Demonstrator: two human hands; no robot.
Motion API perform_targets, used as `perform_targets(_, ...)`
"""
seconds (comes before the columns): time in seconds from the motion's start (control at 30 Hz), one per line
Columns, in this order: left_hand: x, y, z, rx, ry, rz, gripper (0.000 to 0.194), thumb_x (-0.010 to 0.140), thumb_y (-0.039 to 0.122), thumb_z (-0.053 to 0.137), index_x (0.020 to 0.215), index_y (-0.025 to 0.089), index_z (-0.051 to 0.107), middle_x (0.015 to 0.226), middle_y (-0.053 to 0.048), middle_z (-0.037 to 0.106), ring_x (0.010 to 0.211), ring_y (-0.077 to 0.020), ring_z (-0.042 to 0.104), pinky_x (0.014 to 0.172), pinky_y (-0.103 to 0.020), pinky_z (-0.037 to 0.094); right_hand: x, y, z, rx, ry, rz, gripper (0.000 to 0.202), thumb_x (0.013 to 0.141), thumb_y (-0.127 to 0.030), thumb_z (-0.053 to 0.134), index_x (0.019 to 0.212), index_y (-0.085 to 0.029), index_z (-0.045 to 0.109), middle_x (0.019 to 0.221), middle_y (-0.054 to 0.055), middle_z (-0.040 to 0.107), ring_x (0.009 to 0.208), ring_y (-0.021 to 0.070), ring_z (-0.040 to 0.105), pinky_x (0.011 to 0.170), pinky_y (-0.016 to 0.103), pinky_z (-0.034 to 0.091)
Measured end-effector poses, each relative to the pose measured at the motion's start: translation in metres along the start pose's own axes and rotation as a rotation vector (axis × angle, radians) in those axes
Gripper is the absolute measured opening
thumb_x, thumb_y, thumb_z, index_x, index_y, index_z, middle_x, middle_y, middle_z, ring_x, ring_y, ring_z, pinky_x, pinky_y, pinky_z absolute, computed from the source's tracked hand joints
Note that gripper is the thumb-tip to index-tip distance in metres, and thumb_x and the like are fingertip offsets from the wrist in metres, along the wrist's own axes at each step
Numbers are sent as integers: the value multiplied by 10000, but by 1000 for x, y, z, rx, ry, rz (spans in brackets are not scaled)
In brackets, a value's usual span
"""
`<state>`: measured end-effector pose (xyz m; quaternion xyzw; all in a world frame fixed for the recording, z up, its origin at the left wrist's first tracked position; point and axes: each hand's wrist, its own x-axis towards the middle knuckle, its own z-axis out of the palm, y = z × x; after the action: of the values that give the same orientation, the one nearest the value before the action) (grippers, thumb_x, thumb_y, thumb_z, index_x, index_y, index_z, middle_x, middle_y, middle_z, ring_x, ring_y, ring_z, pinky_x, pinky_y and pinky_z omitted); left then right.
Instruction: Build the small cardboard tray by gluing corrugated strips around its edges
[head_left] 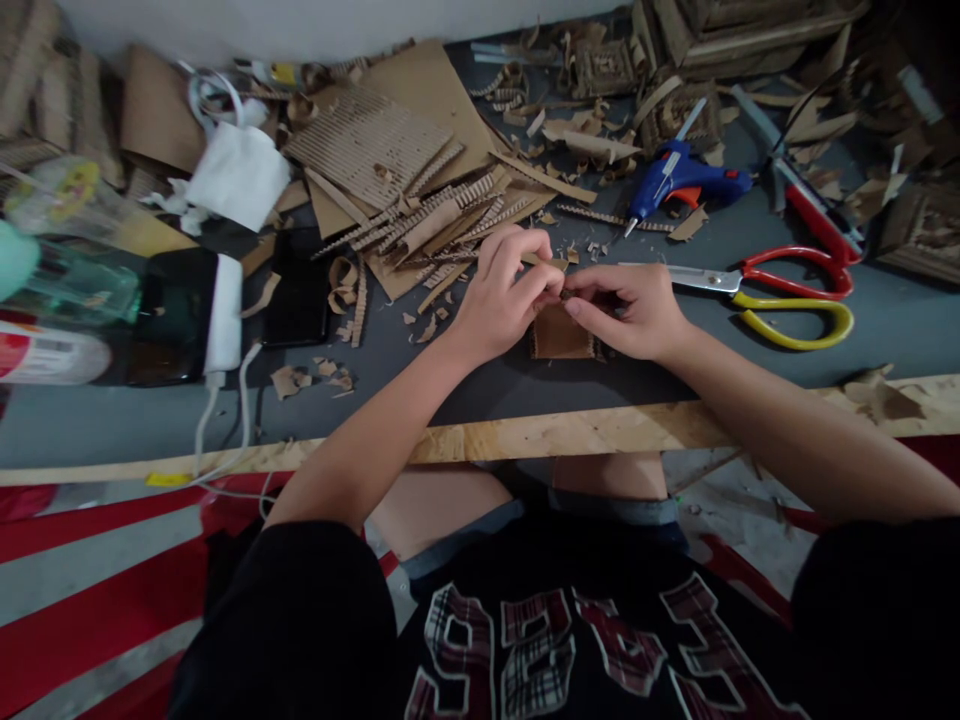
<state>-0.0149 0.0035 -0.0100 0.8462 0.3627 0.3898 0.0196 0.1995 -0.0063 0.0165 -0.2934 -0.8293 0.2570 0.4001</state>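
Note:
My left hand [510, 285] and my right hand [626, 305] meet over a small square cardboard piece [564, 335] near the table's front. Fingertips of both hands pinch a small dark brown bit [566, 295] at its upper edge; fingers hide most of that bit. Scissors [724, 280] with one red and one yellow handle lie right of my right hand, their blades partly behind it. Beyond them rests a blue glue gun [675, 185], nozzle pointing down-left. Corrugated cardboard strips [442, 215] are heaped just past my left hand.
Cardboard sheets [375, 130] and scraps cover the back. A red-handled tool [821, 215] lies at right. On the left are a white paper roll [238, 175], a black phone [296, 290], a white power bank [223, 315] with cable, and bottles [52, 350]. A wooden strip [525, 436] edges the table.

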Motion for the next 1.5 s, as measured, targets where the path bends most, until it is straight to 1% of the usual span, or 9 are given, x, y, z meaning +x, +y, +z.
perform_targets(0.1, 0, -1, -3, -5, 6, -27, 505, 1007, 653, 324, 925, 259, 629, 1177, -108, 617, 1220, -262, 584, 950, -431, 541, 0, 1, 0, 73, -5, 41, 275, 972, -395, 618, 1045, -168, 756, 675, -22, 676, 512, 68, 513, 486, 194, 396)
perform_targets(0.23, 2, -4, -11, 23, -5, -29, 514, 970, 696, 367, 985, 263, 644, 1146, -114, 630, 1234, -276, 592, 1041, -472, 514, 1, 5, 2, 159, -11, 85, 296, 992, -399, 595, 1032, -163, 768, 689, -4, 710, 540, 78, 556, 505, 196, 419)
perform_targets(0.4, 6, -8, -13, 13, -30, 13, 595, 929, 761, 342, 903, 241, 628, 1109, -119, 643, 1195, -293, 626, 1042, -496, 508, 1, 5, 4, 160, -31, 90, 288, 993, -389, 600, 1032, -162, 773, 706, -1, 723, 557, 76, 570, 524, 198, 430)
perform_targets(0.5, 6, -8, -11, 1, -42, 6, 565, 958, 733, 330, 879, 249, 612, 1110, -109, 646, 1195, -279, 629, 1026, -475, 515, 1, 4, 4, 139, -31, 75, 268, 991, -363, 607, 1057, -161, 770, 693, -13, 717, 544, 69, 558, 509, 190, 416)
perform_targets(0.63, 4, -8, -7, 16, -17, 10, 530, 980, 694, 327, 896, 245, 596, 1143, -122, 642, 1222, -286, 607, 1035, -485, 505, 1, 6, 4, 147, -12, 59, 264, 1002, -360, 591, 1061, -171, 766, 690, -15, 711, 550, 74, 575, 521, 192, 433)
perform_targets(0.77, 1, -9, -3, 25, -28, -5, 547, 968, 709, 309, 915, 241, 587, 1162, -136, 632, 1249, -295, 579, 998, -471, 518, 1, 7, 5, 117, -8, 56, 273, 1008, -363, 579, 1065, -174, 767, 699, -10, 715, 570, 78, 587, 538, 194, 439)
perform_targets(0.93, 0, -10, -1, 3, -24, 8, 540, 960, 718, 338, 910, 238, 580, 1155, -123, 622, 1212, -283, 585, 969, -449, 522, 2, 7, 6, 84, -3, 65, 268, 1000, -333, 580, 1071, -161, 772, 691, -10, 714, 552, 73, 562, 513, 190, 409)
perform_targets(1.2, 0, -7, -8, 13, -9, -3, 473, 1008, 627, 365, 1023, 235, 628, 1223, -128, 600, 1257, -279, 550, 1033, -459, 494, 3, 5, 4, 92, -14, 109, 283, 1008, -345, 572, 1058, -160, 780, 690, -4, 720, 518, 63, 505, 492, 191, 375)
perform_targets(1.5, 0, -12, -4, 26, -48, 38, 459, 1023, 601, 349, 966, 229, 612, 1189, -132, 603, 1244, -290, 560, 1069, -489, 463, 2, 8, 6, 62, -27, 105, 302, 1013, -391, 570, 1046, -168, 770, 723, 4, 728, 578, 82, 564, 567, 213, 425)
